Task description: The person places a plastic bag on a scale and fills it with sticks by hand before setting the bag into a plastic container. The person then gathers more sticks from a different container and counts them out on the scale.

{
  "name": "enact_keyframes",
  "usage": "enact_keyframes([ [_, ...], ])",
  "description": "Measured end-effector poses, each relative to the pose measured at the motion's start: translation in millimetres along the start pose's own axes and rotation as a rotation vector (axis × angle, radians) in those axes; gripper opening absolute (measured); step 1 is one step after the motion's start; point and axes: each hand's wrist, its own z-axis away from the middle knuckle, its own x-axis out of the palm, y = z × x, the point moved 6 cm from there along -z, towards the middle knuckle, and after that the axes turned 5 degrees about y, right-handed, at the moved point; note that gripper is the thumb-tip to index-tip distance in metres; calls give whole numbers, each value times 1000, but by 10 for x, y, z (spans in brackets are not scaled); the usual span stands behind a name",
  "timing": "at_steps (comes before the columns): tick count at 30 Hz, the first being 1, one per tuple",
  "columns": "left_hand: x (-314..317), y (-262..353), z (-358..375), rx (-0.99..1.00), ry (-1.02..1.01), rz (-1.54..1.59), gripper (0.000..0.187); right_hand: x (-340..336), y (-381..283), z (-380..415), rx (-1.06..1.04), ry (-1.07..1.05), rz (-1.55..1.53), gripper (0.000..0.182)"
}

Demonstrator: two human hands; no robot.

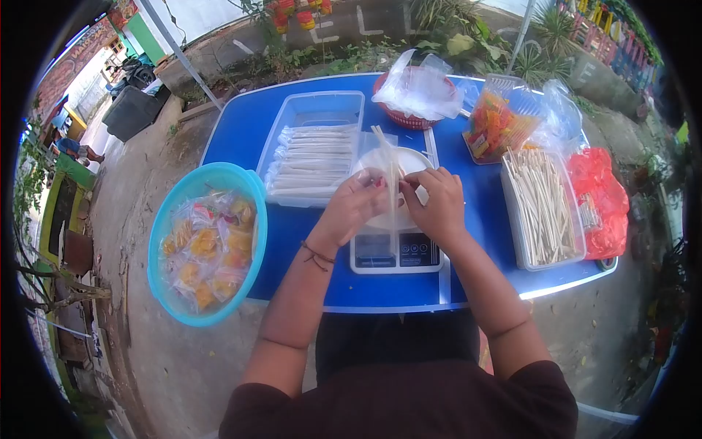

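Note:
Above a white kitchen scale (406,257) with a round plate, my left hand (356,203) and my right hand (436,203) hold a narrow clear plastic sleeve (395,212) upright between them. Pale sticks (382,139) stand in it, their tips pointing away from me. The left fingers close on the sleeve's left side; the right fingertips pinch its right side. Behind my left hand, a clear tray (281,192) holds a row of wrapped sticks (314,156). A clear box (578,245) at the right is full of loose sticks (540,208).
A turquoise basin (156,252) with bagged yellow food stands at the left. Toward the back are a red basket (409,119) with plastic bags and a container (499,124) of orange packets. A red bag (603,201) lies at the right edge of the blue table (281,287).

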Motion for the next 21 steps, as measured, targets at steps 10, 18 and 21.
enact_keyframes([
  [10, 126, 125, 73, 206, 150, -521, 16, -84, 213, -97, 244, 58, -381, 7],
  [18, 268, 63, 130, 28, 54, -666, 21, -291, 440, -145, 279, 362, -783, 13],
  [21, 285, 51, 136, 15, 23, -742, 21, -343, 447, -132, 273, 457, -863, 13],
])
